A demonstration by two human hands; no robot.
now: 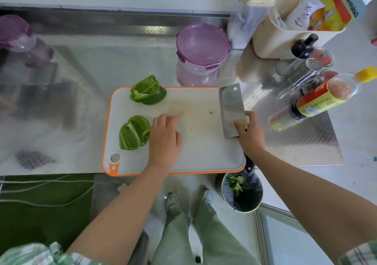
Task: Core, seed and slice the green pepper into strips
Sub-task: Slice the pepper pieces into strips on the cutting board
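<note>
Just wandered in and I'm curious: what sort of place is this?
Probably a kitchen prep counter: an orange-edged white cutting board holds green pepper halves, with a steel cleaver and sauce bottles nearby.

Green pepper halves [134,132], white board [202,152] (orange-edged), purple lid [202,42].

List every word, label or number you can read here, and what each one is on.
Nothing reads clearly.
Yellow box: blue characters along its edge, too blurred to read.
White packet: dark print, too blurred to read.
Bottle: red and yellow label, print too small to read.
Cleaver and board: no text visible.
</note>
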